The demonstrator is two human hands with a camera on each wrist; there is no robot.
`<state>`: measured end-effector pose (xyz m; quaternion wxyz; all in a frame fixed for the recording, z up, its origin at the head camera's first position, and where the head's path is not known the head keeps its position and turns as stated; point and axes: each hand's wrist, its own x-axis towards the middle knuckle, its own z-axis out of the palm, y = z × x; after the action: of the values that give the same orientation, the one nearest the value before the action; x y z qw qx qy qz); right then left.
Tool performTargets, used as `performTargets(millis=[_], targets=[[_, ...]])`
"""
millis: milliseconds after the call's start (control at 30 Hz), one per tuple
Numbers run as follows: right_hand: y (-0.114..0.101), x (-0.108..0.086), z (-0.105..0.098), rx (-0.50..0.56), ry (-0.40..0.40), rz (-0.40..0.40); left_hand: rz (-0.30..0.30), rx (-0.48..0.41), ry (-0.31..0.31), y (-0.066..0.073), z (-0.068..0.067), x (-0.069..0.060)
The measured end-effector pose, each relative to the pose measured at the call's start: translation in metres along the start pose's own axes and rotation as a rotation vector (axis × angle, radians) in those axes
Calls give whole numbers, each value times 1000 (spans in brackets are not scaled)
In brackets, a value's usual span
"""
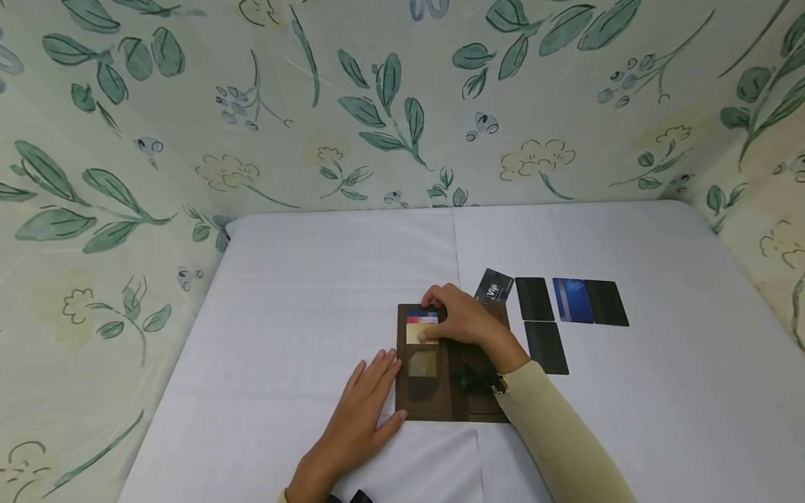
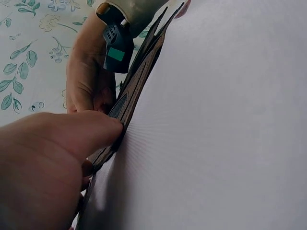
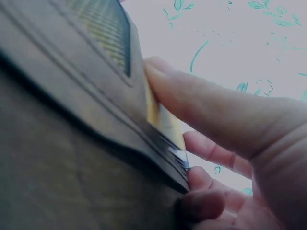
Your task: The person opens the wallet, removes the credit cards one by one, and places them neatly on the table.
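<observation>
Between right-hand fingers (image 3: 217,150), yellow card (image 1: 414,334)

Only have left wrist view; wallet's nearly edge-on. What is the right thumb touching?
Observer: The right hand has its thumb against a yellow card that sits in the wallet.

Operator: Any loose cards on the table?

Observer: Yes, a blue card lies right of the wallet, among dark cards.

Operator: Any with readable text?

Observer: One, the "Vip" card, at the wallet's far edge on the right. Can't tell whether it's tucked in.
</observation>
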<state>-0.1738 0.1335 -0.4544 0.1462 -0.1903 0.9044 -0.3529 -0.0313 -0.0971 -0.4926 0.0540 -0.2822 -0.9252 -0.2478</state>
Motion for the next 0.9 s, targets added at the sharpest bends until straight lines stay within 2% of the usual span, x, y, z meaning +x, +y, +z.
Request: performTargets(millis=[333, 900], targets=[[2, 2, 1, -3, 40, -16, -4, 10, -24, 0, 0, 0], [4, 2, 2, 30, 59, -2, 8, 23, 0, -1, 1, -1]])
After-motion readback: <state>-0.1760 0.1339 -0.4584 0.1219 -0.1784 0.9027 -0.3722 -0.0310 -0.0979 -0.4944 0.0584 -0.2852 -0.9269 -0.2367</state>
